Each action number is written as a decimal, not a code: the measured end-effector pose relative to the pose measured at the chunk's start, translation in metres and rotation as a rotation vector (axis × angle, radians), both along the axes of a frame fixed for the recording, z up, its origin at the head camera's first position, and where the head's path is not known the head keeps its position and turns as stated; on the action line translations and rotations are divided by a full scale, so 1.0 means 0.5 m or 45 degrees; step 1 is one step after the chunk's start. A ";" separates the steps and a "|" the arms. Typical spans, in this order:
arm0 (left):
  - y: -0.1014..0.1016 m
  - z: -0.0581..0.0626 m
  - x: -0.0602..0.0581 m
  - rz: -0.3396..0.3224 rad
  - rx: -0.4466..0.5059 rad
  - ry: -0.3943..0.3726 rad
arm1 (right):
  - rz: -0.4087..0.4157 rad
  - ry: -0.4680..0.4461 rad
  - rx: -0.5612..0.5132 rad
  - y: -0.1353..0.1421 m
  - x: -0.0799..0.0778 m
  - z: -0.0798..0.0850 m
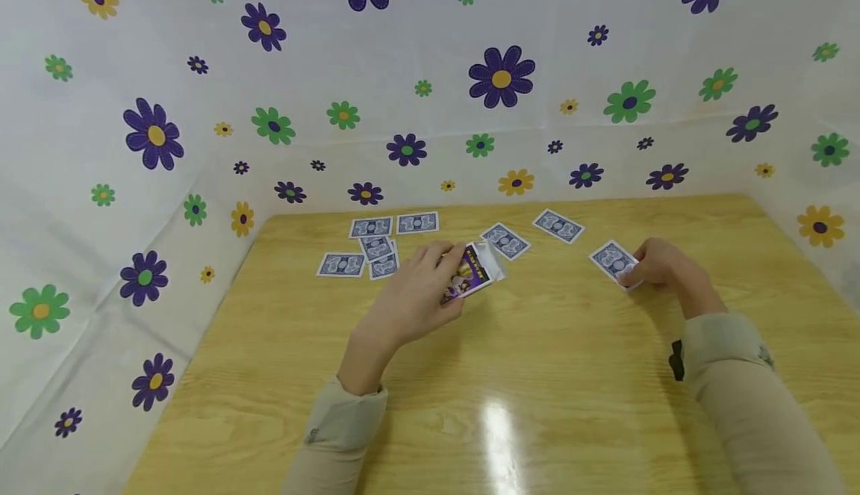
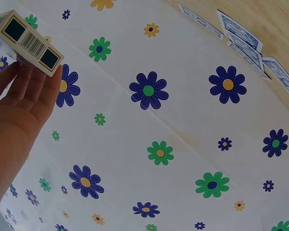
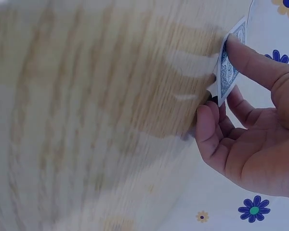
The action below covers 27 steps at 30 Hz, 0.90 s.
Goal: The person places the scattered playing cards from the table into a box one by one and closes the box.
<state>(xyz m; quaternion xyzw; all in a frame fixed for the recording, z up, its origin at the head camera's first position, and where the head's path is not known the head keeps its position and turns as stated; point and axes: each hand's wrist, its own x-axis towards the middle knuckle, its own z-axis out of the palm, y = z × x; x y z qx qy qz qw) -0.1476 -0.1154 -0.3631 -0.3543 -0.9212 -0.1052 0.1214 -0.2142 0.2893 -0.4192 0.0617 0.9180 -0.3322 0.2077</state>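
Note:
My left hand (image 1: 410,301) holds a small purple playing-card box (image 1: 472,271) above the middle of the table, its white flap standing out at the right end. In the left wrist view the end of the card box (image 2: 31,43) shows a barcode between two dark squares, with fingers along its lower side. At the right, my right hand (image 1: 668,271) pinches the near corner of a blue-backed playing card (image 1: 610,257), thumb on top. The right wrist view shows this card (image 3: 229,67) edge-on between thumb and fingers, close over the wood.
Face-down cards lie along the far part of the wooden table (image 1: 537,375): a partly overlapping group (image 1: 341,264) at the left, one card (image 1: 507,241) right of the box and another card (image 1: 558,225) farther back. Flower-printed cloth (image 1: 430,54) rises behind and at both sides.

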 end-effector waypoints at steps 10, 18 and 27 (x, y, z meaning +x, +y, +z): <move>-0.008 -0.003 -0.007 0.022 0.020 -0.002 | 0.000 0.047 -0.023 -0.011 0.017 0.002; -0.012 -0.005 -0.011 0.022 0.042 -0.027 | -0.071 0.085 -0.239 -0.013 0.038 0.011; -0.019 -0.012 -0.021 0.032 0.029 -0.025 | -0.181 0.263 -0.416 -0.049 0.070 0.021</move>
